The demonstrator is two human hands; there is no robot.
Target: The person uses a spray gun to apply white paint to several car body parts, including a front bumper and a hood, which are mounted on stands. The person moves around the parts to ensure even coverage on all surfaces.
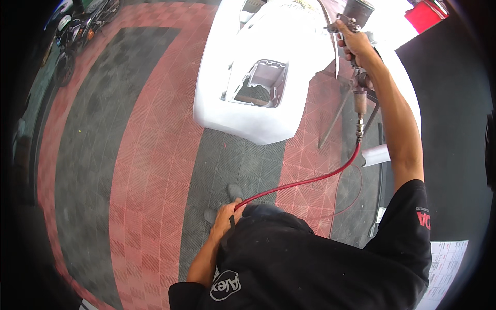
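Observation:
My right hand is closed round the grip of a spray gun, raised at the far right, with a dark cup on top. Below the grip hang a small cloudy filter bowl and a metal coupling. From there a red air hose curves down to my left hand, which is closed on it near my waist. In front of me is a white bumper with a rectangular opening; the gun is beside its right end.
Under the bumper's right side show thin metal stand legs. A white curved panel is near my right arm. A red container lies at the far right. The floor has red and grey tiles; a motorcycle stands far left.

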